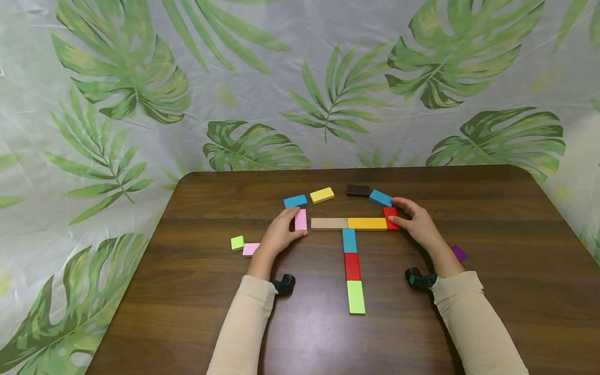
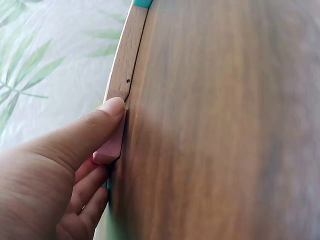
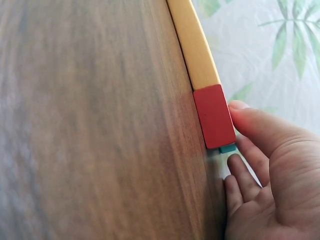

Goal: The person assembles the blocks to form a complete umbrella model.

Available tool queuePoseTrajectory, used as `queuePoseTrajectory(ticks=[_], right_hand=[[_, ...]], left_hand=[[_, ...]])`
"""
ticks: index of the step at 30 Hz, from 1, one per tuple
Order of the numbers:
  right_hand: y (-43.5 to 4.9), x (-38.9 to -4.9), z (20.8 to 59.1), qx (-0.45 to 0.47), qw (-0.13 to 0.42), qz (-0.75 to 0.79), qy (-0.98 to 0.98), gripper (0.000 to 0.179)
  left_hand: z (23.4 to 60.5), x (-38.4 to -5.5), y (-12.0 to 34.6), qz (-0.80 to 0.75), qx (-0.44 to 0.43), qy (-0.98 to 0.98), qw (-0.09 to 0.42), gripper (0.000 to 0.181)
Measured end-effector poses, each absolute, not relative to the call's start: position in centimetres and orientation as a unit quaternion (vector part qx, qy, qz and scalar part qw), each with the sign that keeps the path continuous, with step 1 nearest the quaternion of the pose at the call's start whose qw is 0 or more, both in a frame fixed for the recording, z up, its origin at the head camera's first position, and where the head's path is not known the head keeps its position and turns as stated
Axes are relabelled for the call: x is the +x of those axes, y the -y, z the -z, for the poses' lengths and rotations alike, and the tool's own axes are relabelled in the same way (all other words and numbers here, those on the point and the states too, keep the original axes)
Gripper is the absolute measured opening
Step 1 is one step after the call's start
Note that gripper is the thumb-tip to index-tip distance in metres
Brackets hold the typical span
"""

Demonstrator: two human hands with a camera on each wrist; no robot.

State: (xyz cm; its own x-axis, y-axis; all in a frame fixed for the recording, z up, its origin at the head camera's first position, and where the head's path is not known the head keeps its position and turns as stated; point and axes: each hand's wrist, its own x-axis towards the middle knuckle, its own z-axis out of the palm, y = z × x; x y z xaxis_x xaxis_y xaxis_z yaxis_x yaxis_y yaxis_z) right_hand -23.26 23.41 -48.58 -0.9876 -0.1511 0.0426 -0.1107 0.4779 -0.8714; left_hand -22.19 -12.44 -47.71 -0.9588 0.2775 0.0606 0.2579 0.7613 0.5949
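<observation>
A pink block (image 1: 301,220) stands lengthwise between the thumb and index finger of my left hand (image 1: 279,232), which pinches it near its two ends. Just right of it, a narrow gap away, begins a row of a tan wooden block (image 1: 329,224) and a yellow-orange block (image 1: 367,224). At that row's right end my right hand (image 1: 419,223) holds a red block (image 1: 388,212), thumb on it and index fingertip by its far end. In the right wrist view the red block (image 3: 215,117) meets the yellow-orange one. A blue block (image 1: 380,198) lies beside the right index finger.
Below the row runs a column of blue (image 1: 349,240), red (image 1: 352,266) and lime (image 1: 355,297) blocks. Behind lie blue (image 1: 295,201), yellow (image 1: 322,195) and dark brown (image 1: 358,190) blocks. Lime (image 1: 237,243) and pink (image 1: 250,249) blocks lie left, a purple block (image 1: 459,253) right.
</observation>
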Motion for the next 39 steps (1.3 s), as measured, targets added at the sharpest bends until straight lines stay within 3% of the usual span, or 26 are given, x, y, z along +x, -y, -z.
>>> queuePoseTrajectory(ticks=[39], right_hand=[[-23.46,-23.25,48.61,-0.077,0.015,0.494,-0.866,0.054]], left_hand=[[48.44,-22.46,11.52,-0.327,0.156,-0.932,-0.019,0.065]])
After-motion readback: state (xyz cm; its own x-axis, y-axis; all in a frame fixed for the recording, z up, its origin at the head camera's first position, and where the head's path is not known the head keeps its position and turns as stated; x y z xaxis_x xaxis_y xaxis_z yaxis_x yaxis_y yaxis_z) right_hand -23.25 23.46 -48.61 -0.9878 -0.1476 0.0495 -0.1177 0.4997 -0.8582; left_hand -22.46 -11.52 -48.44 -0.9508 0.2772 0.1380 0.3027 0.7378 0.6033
